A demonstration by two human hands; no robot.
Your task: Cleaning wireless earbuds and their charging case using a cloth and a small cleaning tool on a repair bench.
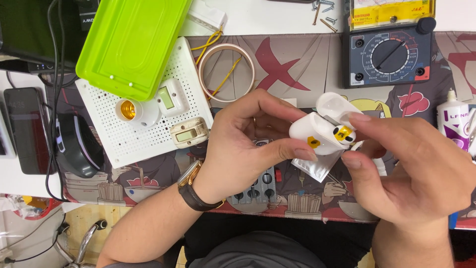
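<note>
My left hand grips a small white earbud case with its lid flipped open; thumb and fingers wrap the case body. My right hand pinches at the case's opening, where a piece of yellow tape or a yellow-wrapped part shows between index finger and thumb. A small clear plastic bag hangs just under the case. A watch with a dark strap sits on my left wrist.
An analog multimeter lies at the back right. A white perforated board carries a bulb socket and switches; a lime-green tray lid overlaps it. A copper tape roll, white bottle, black phone and screws lie around.
</note>
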